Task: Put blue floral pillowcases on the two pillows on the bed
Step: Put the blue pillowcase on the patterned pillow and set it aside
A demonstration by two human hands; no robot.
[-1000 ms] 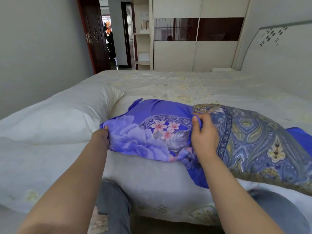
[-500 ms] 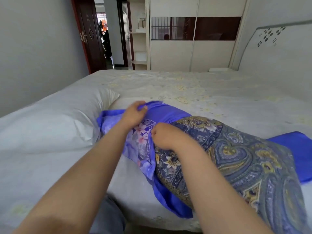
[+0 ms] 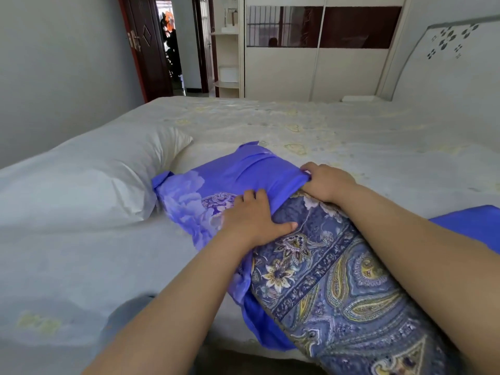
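Left hand point(image 3: 251, 217) flat, fingers spread, pressing on blue floral pillowcase point(image 3: 216, 190) pulled partway over paisley pillow point(image 3: 338, 280) near bed point(image 3: 338, 131) edge. Right hand point(image 3: 326, 180) curled, pinching pillowcase's open hem (far side). White pillow point(image 3: 81, 182) bare, just left.
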